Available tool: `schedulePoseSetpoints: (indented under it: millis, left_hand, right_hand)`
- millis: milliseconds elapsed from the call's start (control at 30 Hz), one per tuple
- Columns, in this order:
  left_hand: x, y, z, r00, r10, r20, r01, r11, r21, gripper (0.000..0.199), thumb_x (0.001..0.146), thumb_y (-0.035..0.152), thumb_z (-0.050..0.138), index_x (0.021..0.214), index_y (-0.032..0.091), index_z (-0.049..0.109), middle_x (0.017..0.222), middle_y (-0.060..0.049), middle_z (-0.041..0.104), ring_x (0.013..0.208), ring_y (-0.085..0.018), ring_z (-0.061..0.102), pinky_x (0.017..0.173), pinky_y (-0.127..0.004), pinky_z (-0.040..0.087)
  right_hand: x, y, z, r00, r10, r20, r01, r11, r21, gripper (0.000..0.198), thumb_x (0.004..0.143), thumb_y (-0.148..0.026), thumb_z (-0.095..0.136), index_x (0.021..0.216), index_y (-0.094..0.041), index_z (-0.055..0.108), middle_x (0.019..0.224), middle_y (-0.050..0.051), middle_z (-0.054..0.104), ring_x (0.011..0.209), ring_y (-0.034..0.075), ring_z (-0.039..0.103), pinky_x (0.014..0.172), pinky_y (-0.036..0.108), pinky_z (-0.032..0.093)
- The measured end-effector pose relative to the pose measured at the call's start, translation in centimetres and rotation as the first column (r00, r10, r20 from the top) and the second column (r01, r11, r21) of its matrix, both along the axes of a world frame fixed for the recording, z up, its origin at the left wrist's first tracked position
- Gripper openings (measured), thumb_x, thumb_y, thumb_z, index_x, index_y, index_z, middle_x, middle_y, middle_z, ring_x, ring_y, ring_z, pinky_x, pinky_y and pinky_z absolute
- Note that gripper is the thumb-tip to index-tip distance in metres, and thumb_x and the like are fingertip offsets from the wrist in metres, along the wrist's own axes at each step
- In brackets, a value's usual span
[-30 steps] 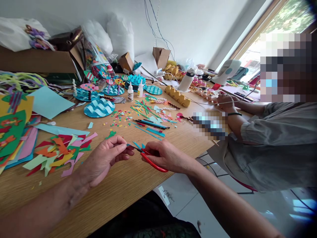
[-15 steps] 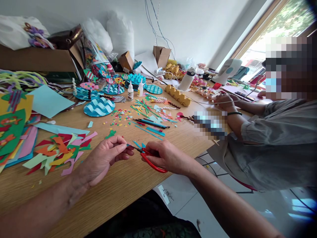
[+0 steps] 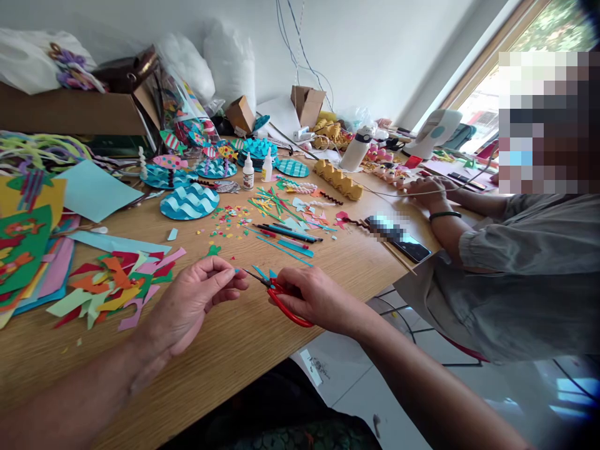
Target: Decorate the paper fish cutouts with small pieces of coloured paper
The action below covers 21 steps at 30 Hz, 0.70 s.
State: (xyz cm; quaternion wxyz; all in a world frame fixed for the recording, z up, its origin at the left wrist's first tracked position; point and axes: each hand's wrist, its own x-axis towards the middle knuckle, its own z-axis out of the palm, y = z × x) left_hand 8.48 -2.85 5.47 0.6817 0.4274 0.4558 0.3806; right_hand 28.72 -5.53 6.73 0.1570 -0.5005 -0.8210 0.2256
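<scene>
1. The left hand (image 3: 197,300) pinched a tiny blue paper scrap (image 3: 235,271) between thumb and forefinger, just above the wood-grain table (image 3: 244,350).
2. The right hand (image 3: 319,297) gripped red-handled scissors (image 3: 281,299), thin blades slightly parted, tips beside the scrap.
3. Jagged coloured paper offcuts (image 3: 112,287) lay left; a wavy blue disc (image 3: 190,201) and pencils (image 3: 288,234) sat farther off.
4. A co-worker's hand (image 3: 429,190) rested well apart.

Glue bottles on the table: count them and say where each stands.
2. One white glue bottle stands behind the wavy blue disc; a second bottle stands just right of it. Clutter may hide others.
</scene>
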Motion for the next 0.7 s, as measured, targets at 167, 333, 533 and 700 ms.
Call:
schedulePoseSetpoints:
  millis: [167,333,533,700]
  left_hand:
    - [-0.26,0.20,-0.17,1.000,0.012,0.029,-0.012,1.000,0.012,0.015,0.067,0.027,0.070,0.073,0.017,0.059,0.074,0.002,0.065,0.071,-0.010,0.062,0.058,-0.016,0.047]
    - [0.07,0.04,-0.12,0.999,0.013,0.053,-0.012,1.000,-0.014,0.016,0.066,0.026,0.070,0.073,0.018,0.059,0.073,0.001,0.066,0.068,-0.011,0.062,0.056,-0.016,0.047]
    - [0.39,-0.14,-0.12,0.999,0.016,0.050,-0.014,0.999,-0.041,0.018,0.063,0.027,0.072,0.071,0.017,0.059,0.069,0.001,0.066,0.066,-0.011,0.062,0.055,-0.016,0.046]
    - [0.33,-0.24,-0.15,0.999,-0.016,0.052,0.019,0.999,-0.041,0.016,0.066,0.026,0.071,0.071,0.017,0.058,0.069,0.002,0.064,0.066,-0.010,0.061,0.055,-0.015,0.046]
  right_hand:
    - [-0.17,-0.08,0.22,1.000,0.005,-0.018,-0.005,1.000,0.004,0.022,0.083,-0.034,0.046,0.071,-0.016,0.048,0.062,-0.002,0.047,0.053,0.006,0.034,0.051,0.021,0.023]
    - [-0.50,0.03,0.43,1.000,0.014,0.001,-0.014,1.000,0.021,0.021,0.083,-0.033,0.046,0.071,-0.016,0.047,0.062,-0.002,0.047,0.054,0.006,0.034,0.051,0.021,0.023]
    - [-0.66,0.14,0.46,1.000,0.023,0.012,-0.023,1.000,0.015,0.018,0.081,-0.031,0.048,0.072,-0.015,0.050,0.063,-0.001,0.047,0.054,0.006,0.035,0.052,0.021,0.023]
    - [-0.54,0.14,0.45,1.000,0.029,0.012,-0.029,0.999,0.017,0.019,0.082,-0.031,0.047,0.071,-0.015,0.049,0.062,-0.002,0.047,0.053,0.006,0.034,0.051,0.021,0.022]
